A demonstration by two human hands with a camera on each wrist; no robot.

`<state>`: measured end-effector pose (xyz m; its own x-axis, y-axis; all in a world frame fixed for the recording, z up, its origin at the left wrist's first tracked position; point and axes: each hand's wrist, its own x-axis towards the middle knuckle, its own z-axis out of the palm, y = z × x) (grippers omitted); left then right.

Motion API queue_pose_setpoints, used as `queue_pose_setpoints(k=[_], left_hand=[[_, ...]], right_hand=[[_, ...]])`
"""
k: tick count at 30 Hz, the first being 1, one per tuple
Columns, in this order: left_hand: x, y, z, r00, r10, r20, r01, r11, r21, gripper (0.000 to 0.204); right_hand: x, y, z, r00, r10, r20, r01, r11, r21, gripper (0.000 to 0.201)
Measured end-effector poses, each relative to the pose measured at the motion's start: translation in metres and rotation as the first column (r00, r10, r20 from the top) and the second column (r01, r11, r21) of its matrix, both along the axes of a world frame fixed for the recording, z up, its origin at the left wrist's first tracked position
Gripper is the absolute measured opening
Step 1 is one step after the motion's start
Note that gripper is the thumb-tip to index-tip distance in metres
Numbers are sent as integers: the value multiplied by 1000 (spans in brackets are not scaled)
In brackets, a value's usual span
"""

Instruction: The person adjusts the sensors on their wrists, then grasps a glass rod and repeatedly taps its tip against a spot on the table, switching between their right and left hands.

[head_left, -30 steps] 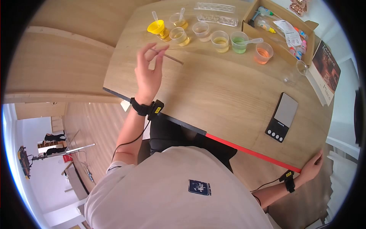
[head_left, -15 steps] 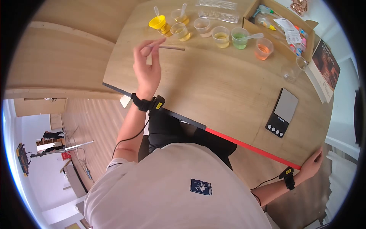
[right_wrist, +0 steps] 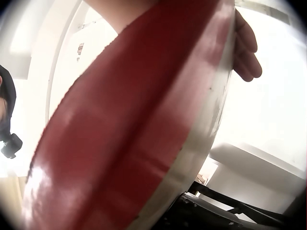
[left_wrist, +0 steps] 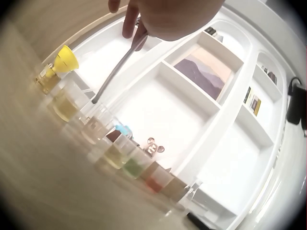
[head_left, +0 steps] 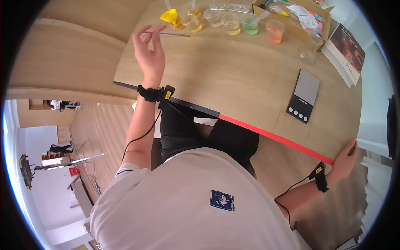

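Observation:
In the head view, my left hand (head_left: pixel 149 58) is raised over the table's left part and pinches a thin grey rod (head_left: pixel 177 34) between thumb and fingers. The rod points right, its tip just in front of a row of clear plastic cups. Closest to it is a cup of pale yellow liquid (head_left: pixel 192 26), with a yellow funnel (head_left: pixel 168 16) to its left. In the left wrist view the rod (left_wrist: pixel 115 72) slants down toward the cups. My right hand (head_left: pixel 345 160) rests at the table's right corner, fingers extended along the edge; the tabletop hides part of it in the right wrist view.
Further along stand a green-liquid cup (head_left: pixel 251 28) with a dropper and an orange-liquid cup (head_left: pixel 274 35). A digital scale (head_left: pixel 305 89) lies on the right. Behind are a cardboard box (head_left: pixel 327 25) with bottles and a book (head_left: pixel 348 48). Red tape (head_left: pixel 275 139) lines the near edge.
The rod has swung from slanting toward me to nearly level. My left hand has shifted slightly left; my right hand stays at the corner. The head view has tilted down.

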<state>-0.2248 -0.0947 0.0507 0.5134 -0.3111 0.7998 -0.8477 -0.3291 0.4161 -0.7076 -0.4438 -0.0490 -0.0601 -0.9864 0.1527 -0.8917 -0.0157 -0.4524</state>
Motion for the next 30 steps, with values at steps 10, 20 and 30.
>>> queue_pose_setpoints(k=[10,20,30], left_hand=[[28,13,7,997,77,32,-83,907,413,23],[33,14,2,992,129,-14,-102,846,523,18],[46,25,3,999,30,-24,-17,909,416,22]], right_hand=[[-2,-2,0,999,30,-24,-30,1000,9,69],[-7,-11,-10,997,32,-71,-33,999,-24,68],[-17,-16,-14,996,59,-67,-62,997,-47,65]])
